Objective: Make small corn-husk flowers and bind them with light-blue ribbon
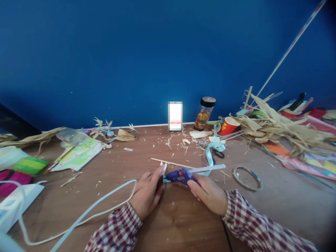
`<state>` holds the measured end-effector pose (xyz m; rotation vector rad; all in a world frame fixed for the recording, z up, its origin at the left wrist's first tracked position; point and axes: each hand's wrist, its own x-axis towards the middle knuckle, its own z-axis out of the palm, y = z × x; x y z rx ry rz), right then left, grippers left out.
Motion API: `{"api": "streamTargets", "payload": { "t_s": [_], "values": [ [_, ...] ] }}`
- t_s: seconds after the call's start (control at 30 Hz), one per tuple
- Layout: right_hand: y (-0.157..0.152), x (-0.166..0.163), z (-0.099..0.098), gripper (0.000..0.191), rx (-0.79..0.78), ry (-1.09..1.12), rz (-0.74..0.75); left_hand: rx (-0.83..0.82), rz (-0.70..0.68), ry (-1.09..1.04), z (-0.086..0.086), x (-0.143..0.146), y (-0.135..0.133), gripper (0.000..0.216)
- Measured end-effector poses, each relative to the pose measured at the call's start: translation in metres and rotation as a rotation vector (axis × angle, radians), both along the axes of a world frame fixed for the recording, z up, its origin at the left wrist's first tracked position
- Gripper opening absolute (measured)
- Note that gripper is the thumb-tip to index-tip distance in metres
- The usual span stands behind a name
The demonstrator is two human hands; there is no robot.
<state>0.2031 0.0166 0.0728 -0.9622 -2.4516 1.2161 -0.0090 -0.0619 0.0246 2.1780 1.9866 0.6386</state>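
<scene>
My right hand [207,193] grips a purple glue gun [181,175] low over the brown table [173,224], with a pale glue stick poking out of its back to the right. The gun's nozzle points left at a small pale piece [164,168] pinched in the fingertips of my left hand [147,194]. A thin wooden stick [172,163] lies on the table just beyond my hands. A light blue ribbon [212,152] curls behind the gun.
A white cable [86,213] loops across the left of the table. Dried husk strips [273,127], a red paper cup [229,126], a black-lidded jar [204,113], scissors [217,153], a tape ring [247,178] and coloured papers [76,154] lie around. A blue wall stands behind.
</scene>
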Motion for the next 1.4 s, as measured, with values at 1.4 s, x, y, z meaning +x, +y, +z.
{"api": "streamTargets", "payload": {
  "t_s": [1.4],
  "values": [
    [-0.0008, 0.0004, 0.0024, 0.03, 0.11, -0.03, -0.023, 0.001, -0.01, -0.009, -0.001, -0.0006, 0.0004, 0.059]
  ]
}}
